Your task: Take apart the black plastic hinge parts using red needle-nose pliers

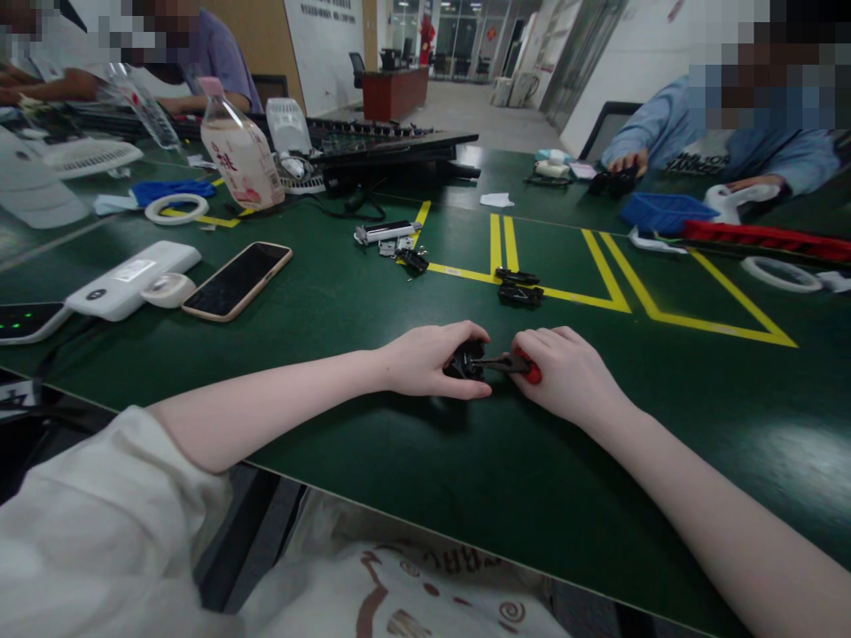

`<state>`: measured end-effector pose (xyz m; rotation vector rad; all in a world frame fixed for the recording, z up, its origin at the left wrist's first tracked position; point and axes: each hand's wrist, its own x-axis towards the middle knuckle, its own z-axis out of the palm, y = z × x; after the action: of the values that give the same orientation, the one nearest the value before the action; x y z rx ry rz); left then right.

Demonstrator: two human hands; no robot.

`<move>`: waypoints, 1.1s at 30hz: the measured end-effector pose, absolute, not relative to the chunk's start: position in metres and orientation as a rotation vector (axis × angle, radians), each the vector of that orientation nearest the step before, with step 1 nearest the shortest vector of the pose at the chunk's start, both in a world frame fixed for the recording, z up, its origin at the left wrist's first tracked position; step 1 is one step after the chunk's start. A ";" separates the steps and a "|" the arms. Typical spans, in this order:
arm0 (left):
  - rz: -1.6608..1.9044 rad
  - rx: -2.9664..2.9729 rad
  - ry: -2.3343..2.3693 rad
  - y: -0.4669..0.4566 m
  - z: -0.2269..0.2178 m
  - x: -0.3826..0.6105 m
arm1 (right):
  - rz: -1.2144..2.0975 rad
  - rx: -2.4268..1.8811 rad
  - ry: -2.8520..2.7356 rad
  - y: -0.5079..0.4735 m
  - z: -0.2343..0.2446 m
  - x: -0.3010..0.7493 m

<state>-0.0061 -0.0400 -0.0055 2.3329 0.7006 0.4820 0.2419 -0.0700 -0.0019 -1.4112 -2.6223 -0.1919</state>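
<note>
Just above the green table, my left hand (435, 359) is closed around a small black part (465, 361), gripping it between thumb and fingers. My right hand (568, 372) is wrapped around the red handle of pliers (509, 361). The pliers' dark jaws point left and reach the black part; the exact contact is too small to make out. Beyond my hands, small black pieces (519, 291) lie across a yellow tape line. Farther left sits a white and black device (386, 232), with small metal and black bits (413, 260) beside it.
On the left are a phone (238, 281), a white power bank (136, 279), a tape roll (176, 209) and a pink-capped bottle (239, 146). Yellow tape (565, 299) marks the green table (372, 425). Across on the right, a person in blue sleeves works by a blue basket (667, 213).
</note>
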 end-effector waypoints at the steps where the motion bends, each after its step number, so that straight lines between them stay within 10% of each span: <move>1: 0.479 2.334 0.700 -0.040 -0.006 -0.006 | -0.195 -1.400 -2.631 -0.070 -0.002 0.242; 33: 0.323 2.447 0.507 -0.012 -0.004 -0.031 | 0.228 -1.417 -2.455 -0.069 -0.008 0.276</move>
<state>-0.0312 -0.0120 -0.0038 2.4468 0.5067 0.3229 0.2759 -0.0690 -0.0084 -1.4172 -2.4550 0.2281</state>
